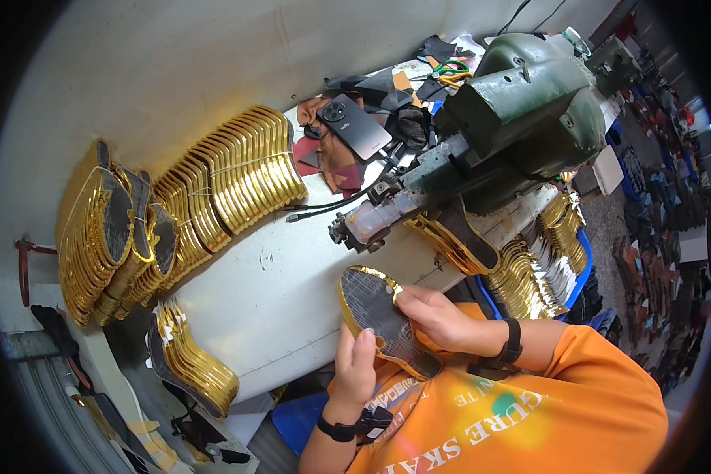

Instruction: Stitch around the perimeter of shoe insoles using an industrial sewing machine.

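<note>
Between both hands I hold a shoe insole [367, 299], its face dark grey with pale scratchy lines and its rim bound in shiny gold. My left hand [356, 365] grips its left edge, thumb on the grey face. My right hand [436, 317] pinches the opposite edge, thumb and fingers closed on it. The insole is tilted in front of my orange shirt, its narrower end toward me. The fingers behind it are hidden. Just beyond is the narrow arm [387, 213] of a dark green machine [529, 110], apart from the insole.
Tied stacks of gold-edged insoles [237, 174] line the table's [253, 316] left and back. A smaller stack [189, 359] lies at its near left edge. A phone [354, 125] rests on leather scraps near scissors [450, 71]. At right, a blue crate [583, 257] holds more gold-edged pieces.
</note>
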